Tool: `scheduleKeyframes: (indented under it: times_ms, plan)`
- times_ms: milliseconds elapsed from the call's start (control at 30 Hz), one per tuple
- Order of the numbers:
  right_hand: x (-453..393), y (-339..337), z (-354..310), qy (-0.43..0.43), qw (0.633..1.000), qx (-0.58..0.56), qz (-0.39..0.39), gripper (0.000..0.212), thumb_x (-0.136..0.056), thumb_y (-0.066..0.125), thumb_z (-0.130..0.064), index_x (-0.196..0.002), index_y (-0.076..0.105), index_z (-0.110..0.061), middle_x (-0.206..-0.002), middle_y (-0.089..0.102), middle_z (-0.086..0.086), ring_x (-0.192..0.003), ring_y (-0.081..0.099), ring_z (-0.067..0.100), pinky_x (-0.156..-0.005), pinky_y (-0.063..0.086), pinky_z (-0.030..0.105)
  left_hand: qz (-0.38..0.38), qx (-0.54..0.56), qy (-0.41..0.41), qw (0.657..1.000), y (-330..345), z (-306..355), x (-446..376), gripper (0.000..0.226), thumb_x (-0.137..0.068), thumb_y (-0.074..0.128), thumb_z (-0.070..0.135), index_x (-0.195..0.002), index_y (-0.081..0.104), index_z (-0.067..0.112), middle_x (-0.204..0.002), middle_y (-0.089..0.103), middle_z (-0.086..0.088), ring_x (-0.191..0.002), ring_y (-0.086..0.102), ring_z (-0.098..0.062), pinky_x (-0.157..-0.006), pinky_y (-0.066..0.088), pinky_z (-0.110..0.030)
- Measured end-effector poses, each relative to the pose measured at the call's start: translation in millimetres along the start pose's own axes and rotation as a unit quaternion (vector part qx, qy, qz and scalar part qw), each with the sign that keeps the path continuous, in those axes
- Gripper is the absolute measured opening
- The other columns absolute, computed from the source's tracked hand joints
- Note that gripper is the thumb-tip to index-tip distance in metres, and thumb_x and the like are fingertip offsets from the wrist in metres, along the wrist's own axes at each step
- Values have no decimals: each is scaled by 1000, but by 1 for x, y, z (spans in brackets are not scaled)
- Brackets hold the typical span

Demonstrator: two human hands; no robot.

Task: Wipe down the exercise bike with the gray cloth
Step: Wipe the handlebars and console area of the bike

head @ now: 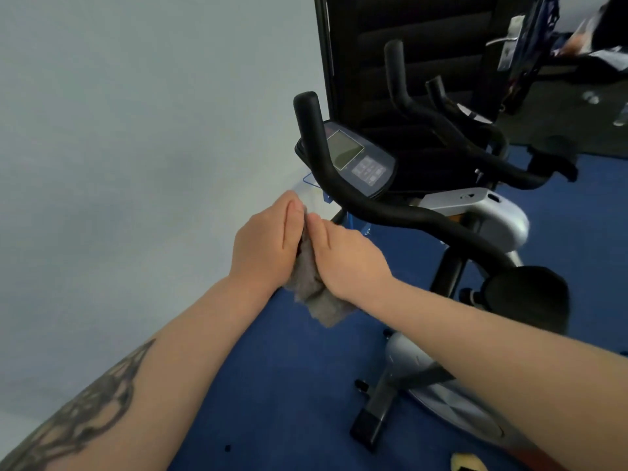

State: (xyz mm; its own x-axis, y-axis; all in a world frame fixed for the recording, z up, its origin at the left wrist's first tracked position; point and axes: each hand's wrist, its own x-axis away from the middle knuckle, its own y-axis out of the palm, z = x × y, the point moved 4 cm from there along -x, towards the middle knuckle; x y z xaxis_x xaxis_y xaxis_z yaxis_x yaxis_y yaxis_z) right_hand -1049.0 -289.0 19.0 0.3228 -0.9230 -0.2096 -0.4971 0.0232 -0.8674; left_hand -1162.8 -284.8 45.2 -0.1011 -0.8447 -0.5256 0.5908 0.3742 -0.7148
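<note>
The gray cloth hangs bunched between my two hands at the centre of the view. My left hand and my right hand are pressed together with the cloth gripped between them, just left of the exercise bike. The bike has a curved black handlebar, a console with a small screen, a silver body and a black saddle. My hands are apart from the handlebar, a short way below and left of it.
A pale wall fills the left side. Blue floor lies under the bike, whose foot and pedal crank reach toward me. A dark door with a handle stands behind the bike. A yellow object shows at the bottom edge.
</note>
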Motion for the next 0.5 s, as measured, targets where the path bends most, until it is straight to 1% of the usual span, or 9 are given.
scheduleKeyframes:
  times_ms: [33,67,100,167,233,267,333,400,500]
  plan:
    - [13,1,3,-9,999,31,17,31,-104,32,-24,-134,35,-16,-93,50,-1,-65,45,22,-56,43,39,0,3,2,1000,0,0,0,42,-96,21,45,-78,44,15,-60,48,1,-57,47,-20,-55,37,-37]
    - [21,1,7,-10,999,51,12,27,-104,31,-27,-129,37,-18,-83,43,-4,-60,43,21,-53,44,38,0,6,0,1000,0,0,0,45,-95,19,46,-79,46,13,-61,50,-1,-57,48,-22,-55,39,-39]
    - [20,1,9,-6,998,55,3,27,-104,27,-32,-125,39,-19,-79,41,-6,-58,43,19,-53,42,36,3,12,-2,1000,1,0,0,48,-94,19,47,-80,47,11,-62,52,-5,-58,49,-23,-56,41,-42]
    - [6,1,7,-5,999,46,-21,38,-103,16,-38,-125,42,-20,-86,55,-2,-63,51,22,-55,35,34,12,28,-6,1000,2,0,0,48,-95,20,45,-79,48,9,-63,53,-8,-60,50,-26,-58,44,-47]
    - [-3,0,3,-17,999,14,-25,43,-103,14,-41,-123,44,-19,-93,61,1,-69,53,23,-54,30,33,13,58,-14,998,3,-1,1,47,-96,22,44,-78,47,9,-64,53,-9,-61,51,-28,-59,44,-50]
    - [-1,-1,2,-25,999,-10,-19,42,-103,15,-44,-117,44,-19,-87,60,-1,-65,51,21,-52,28,32,13,69,-17,997,3,-2,1,46,-97,23,44,-78,47,10,-64,53,-8,-61,51,-28,-60,45,-50]
    - [11,-3,7,-45,997,-59,-27,36,-101,20,-52,-102,38,-20,-71,52,-9,-56,48,13,-51,27,31,7,75,-17,997,1,-2,2,43,-98,23,44,-78,48,15,-65,53,-3,-61,50,-24,-60,45,-48]
    - [20,-6,18,-65,990,-92,-80,38,-98,28,-57,-101,36,-20,-71,50,-9,-59,50,9,-54,33,34,2,74,-14,997,1,-1,2,42,-100,24,43,-80,50,16,-65,52,0,-62,49,-23,-60,45,-47]
    - [14,-9,24,-81,977,-108,-167,43,-97,32,-59,-101,37,-17,-78,55,-2,-68,55,15,-63,42,37,28,80,-17,996,2,4,3,38,-101,28,30,-80,52,9,-68,52,-2,-64,50,-24,-62,44,-46]
